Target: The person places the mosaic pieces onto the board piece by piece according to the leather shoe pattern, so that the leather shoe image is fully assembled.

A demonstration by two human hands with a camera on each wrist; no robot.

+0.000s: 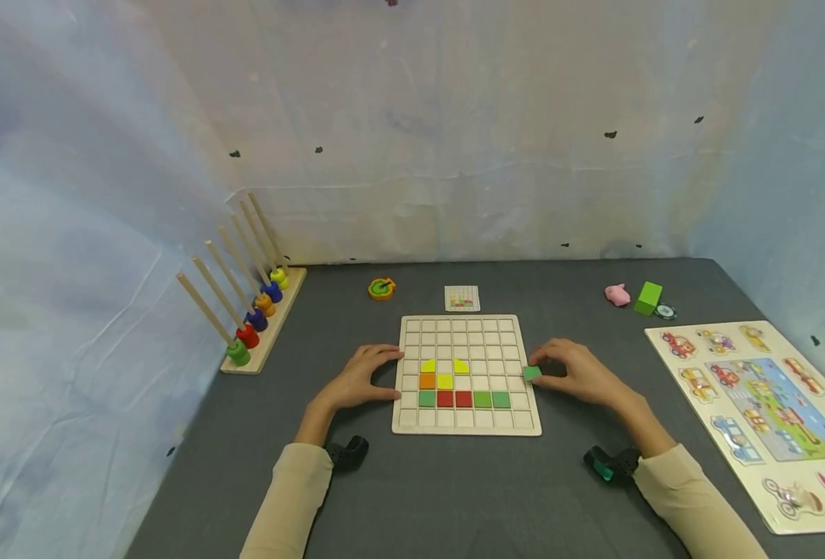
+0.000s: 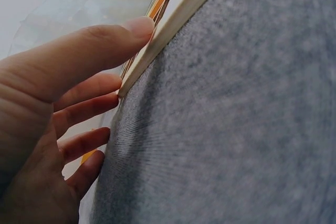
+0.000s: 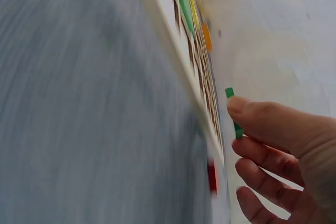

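Note:
My right hand [image 1: 580, 371] pinches a green square tile [image 1: 532, 373] between thumb and fingers at the right edge of a wooden grid board [image 1: 467, 419]. In the right wrist view the green tile [image 3: 238, 131] shows edge-on, raised beside the board. My left hand [image 1: 358, 380] rests against the board's left edge, its thumb tip [image 2: 140, 27] at the rim and the other fingers spread. On the grid lie a row of green and red tiles [image 1: 454, 399], an orange tile [image 1: 427, 381], a yellow square [image 1: 444, 382] and two yellow cut-shaped tiles, one being the right one [image 1: 461, 366].
Behind the board lies a small pattern card [image 1: 462, 298], with an orange-and-green toy [image 1: 381, 289] to its left. A peg stacker with coloured rings [image 1: 273, 341] stands left. At right are a pink pig [image 1: 617, 295], a green block [image 1: 648, 298], a round disc [image 1: 666, 311] and a picture puzzle [image 1: 734, 458].

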